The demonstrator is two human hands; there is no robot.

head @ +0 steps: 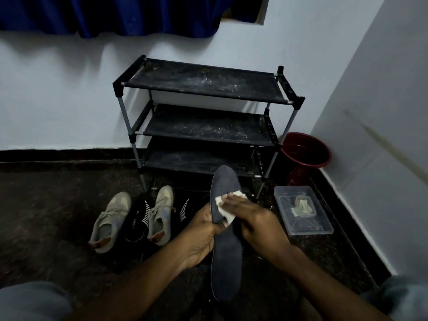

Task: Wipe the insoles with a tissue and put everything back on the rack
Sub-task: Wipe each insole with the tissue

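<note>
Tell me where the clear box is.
The box sits on the floor at the head view's right, just before the red bucket and right of the rack.

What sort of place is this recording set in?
Probably a corner of a home, perhaps by the entrance: a black three-tier shoe rack against a white wall, beige sneakers on the dark floor, a blue curtain above.
</note>
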